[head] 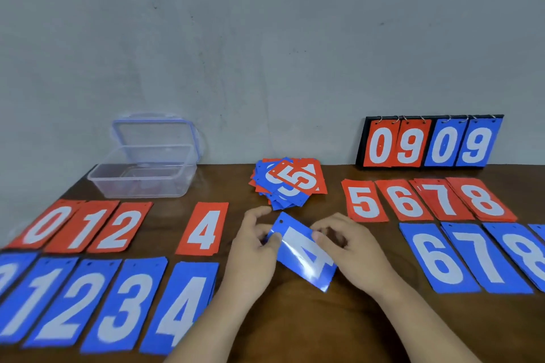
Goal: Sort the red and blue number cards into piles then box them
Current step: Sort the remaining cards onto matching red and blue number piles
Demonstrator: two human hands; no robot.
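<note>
Both hands pinch blue 4 card (303,256) mid-table: left hand (253,247) on its left edge, right hand (351,247) on its right. Unsorted pile (287,186) near back edge.

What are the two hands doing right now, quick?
Left hand: pinching the left edge of the blue 4 card.
Right hand: pinching the same card's right edge.

a dark brown wooden desk (295,327) with a glossy top stands pushed against a plain grey-white wall (265,38), which is faintly mottled and flecked with small dark marks under soft, even light.
</note>
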